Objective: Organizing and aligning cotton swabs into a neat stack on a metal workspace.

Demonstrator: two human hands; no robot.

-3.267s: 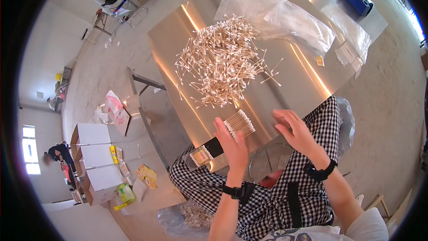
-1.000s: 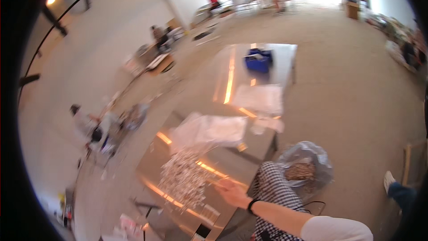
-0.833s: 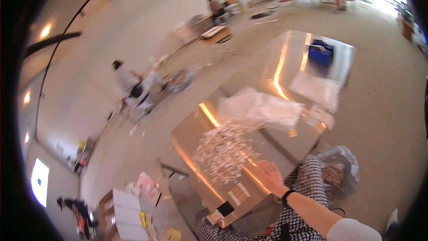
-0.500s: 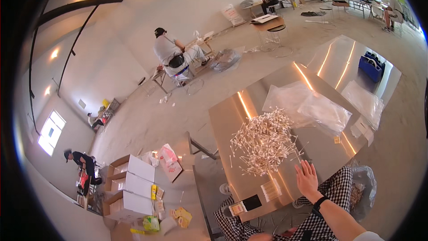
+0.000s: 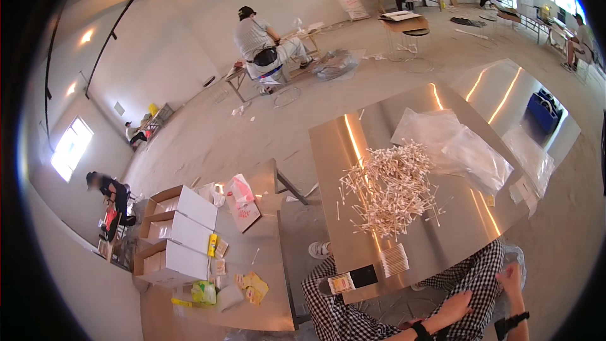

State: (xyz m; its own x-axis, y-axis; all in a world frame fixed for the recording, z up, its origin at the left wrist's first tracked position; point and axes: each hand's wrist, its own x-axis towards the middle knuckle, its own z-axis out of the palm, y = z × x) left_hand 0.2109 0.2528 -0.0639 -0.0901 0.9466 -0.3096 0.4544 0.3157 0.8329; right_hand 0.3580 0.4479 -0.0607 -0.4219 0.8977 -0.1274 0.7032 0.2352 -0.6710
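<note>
My left hand [image 5: 456, 307] lies over my checked trouser leg, its fingers stretched out and holding nothing I can see. Down beside my right knee, my right hand [image 5: 510, 278] has its fingers bent together next to a clear plastic bag [image 5: 519, 256]; what they hold, if anything, is too small to make out. On the metal table [image 5: 448, 240] in front of me is a loose heap of cotton swabs [image 5: 392, 183]. Nearer the front edge lies a neat row of swabs [image 5: 395, 260], beside a black rectangle [image 5: 364, 276] and a small pack of swabs [image 5: 341, 283].
Flat clear plastic bags [image 5: 464, 151] lie behind the heap, and a blue tape dispenser [image 5: 544, 112] stands farther right. On the left table are white boxes [image 5: 189, 227], yellow packets [image 5: 254, 287] and a green packet [image 5: 203, 292]. Other people sit at distant tables, including one person [image 5: 259, 44].
My right hand has left the table edge beside the swab heap and dropped to the plastic bag at my right. My left hand has come up into view over my leg. The view has shifted slightly.
</note>
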